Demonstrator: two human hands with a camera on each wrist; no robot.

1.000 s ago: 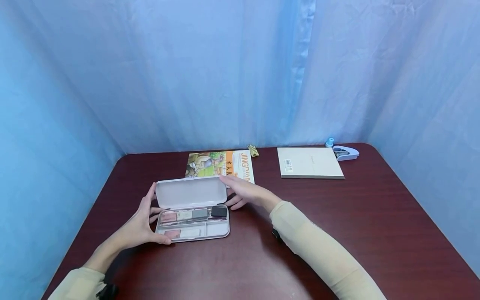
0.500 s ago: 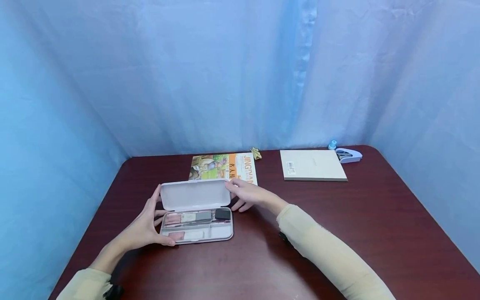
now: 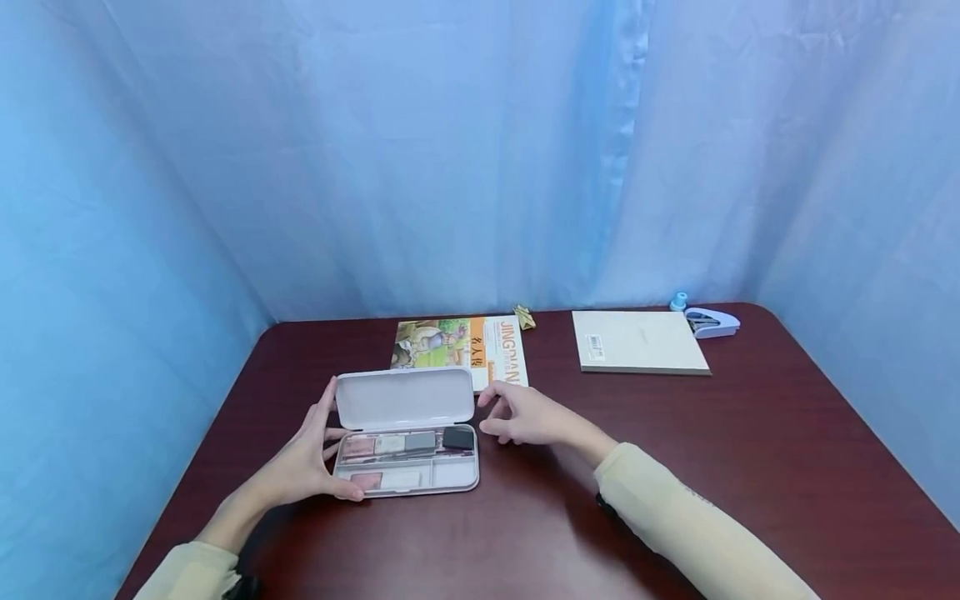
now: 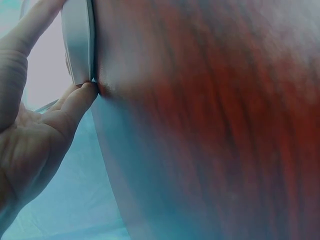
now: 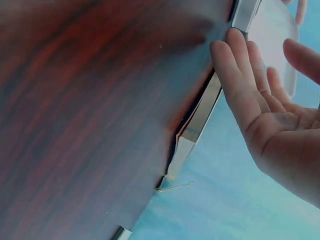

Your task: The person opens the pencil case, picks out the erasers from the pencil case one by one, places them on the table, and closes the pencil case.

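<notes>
An open white pencil case (image 3: 453, 475) lies on the dark wooden table, its lid (image 3: 405, 398) tipped back. Pink-and-white erasers (image 3: 386, 480), a grey block (image 3: 420, 442) and a black block (image 3: 458, 438) sit in its compartments, with thin sticks partly hidden beneath. My left hand (image 3: 303, 458) grips the left end, thumb at the front edge and index finger by the lid's corner; the left wrist view shows fingertips against the case's edge (image 4: 80, 42). Just right of the case, my right hand (image 3: 528, 415) holds nothing, its fingers loosely bent and near the case.
Behind the lid lies an illustrated book (image 3: 442, 342), partly covered, with a small yellow folded piece (image 3: 524, 317) at its corner. A cream notebook (image 3: 641, 342) rests at the back right. Beside it are a light purple stapler-like object (image 3: 712, 323) and a small blue bottle-shaped item (image 3: 678, 302).
My right hand has let go of the lid's right corner and moved a little right of the case. The left hand keeps its grip. The whole head view has shifted slightly.
</notes>
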